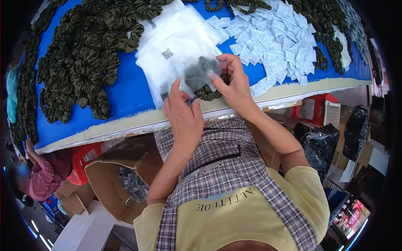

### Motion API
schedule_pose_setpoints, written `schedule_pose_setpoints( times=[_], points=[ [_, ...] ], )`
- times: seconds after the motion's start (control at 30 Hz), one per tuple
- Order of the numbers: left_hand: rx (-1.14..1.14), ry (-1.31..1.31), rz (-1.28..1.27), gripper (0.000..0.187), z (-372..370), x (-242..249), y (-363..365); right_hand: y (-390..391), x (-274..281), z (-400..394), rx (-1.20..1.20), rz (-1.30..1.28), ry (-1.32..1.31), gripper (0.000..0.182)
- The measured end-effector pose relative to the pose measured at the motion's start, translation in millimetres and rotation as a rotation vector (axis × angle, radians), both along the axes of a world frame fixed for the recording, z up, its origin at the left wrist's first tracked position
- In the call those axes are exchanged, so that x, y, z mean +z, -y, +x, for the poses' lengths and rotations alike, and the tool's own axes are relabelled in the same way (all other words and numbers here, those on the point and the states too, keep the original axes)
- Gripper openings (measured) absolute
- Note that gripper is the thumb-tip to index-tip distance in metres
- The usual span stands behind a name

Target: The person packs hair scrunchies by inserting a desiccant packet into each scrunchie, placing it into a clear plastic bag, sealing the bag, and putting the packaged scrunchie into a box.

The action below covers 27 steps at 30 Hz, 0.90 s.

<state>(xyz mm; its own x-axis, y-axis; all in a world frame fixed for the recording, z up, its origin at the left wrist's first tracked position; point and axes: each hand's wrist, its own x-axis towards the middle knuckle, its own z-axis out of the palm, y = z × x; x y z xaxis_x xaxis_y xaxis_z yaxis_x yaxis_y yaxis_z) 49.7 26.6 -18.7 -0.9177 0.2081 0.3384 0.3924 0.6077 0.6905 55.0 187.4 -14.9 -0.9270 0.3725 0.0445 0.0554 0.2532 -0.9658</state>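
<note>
A frosted plastic bag [184,77] lies on top of the bag stack at the table's front edge, with a dark green scrunchie [209,93] partly inside it and partly showing at the near edge. My right hand [235,87] pinches the bag's right side between thumb and fingers, over the scrunchie. My left hand [183,117] is closed at the bag's near edge, its index finger stretched along the plastic. A small dark bit shows by the left thumb, too small to name.
Green scrunchies [79,62] are heaped on the blue table cover [130,90] to the left. Small printed labels [272,42] are piled to the right. Below the table stand an open cardboard box [104,180] and a red stool [312,109]. Another person [44,180] is at far left.
</note>
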Motion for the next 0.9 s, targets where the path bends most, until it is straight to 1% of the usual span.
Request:
schedule_pose_setpoints(
  times=[0.1,0.13,0.27,0.3,0.43,0.47,0.6,0.63,0.77,0.8,0.9],
  points=[
    [-0.169,0.184,0.038,0.061,-6,-1,-1,0,-1,-4,-0.106,0.026,0.013,0.047],
    [-0.173,0.183,0.042,0.061,-5,1,-4,0,1,-6,-0.11,0.03,0.012,0.047],
    [-0.24,0.403,0.314,0.06,1,18,-22,1,15,-14,-0.145,0.208,0.043,0.05],
    [-0.24,0.403,0.315,0.06,-1,20,-20,0,20,-13,-0.145,0.209,0.043,0.05],
    [-0.142,0.531,0.465,0.066,-17,23,-8,-12,41,2,0.058,0.022,0.132,0.046],
    [-0.137,0.531,0.467,0.066,-15,23,-7,-9,42,1,0.063,0.022,0.133,0.046],
    [-0.228,0.68,0.681,0.069,2,25,-5,14,43,-9,-0.152,0.282,0.379,0.053],
    [-0.222,0.678,0.679,0.069,5,26,-1,15,42,-9,-0.146,0.28,0.379,0.053],
    [-0.069,0.752,0.691,0.068,12,28,16,11,26,0,-0.104,0.537,0.157,0.053],
    [-0.065,0.754,0.691,0.068,11,31,15,8,23,4,-0.101,0.536,0.159,0.053],
    [0.003,0.754,0.497,0.065,-2,47,7,-4,14,14,-0.045,0.648,0.016,0.051]
  ],
)
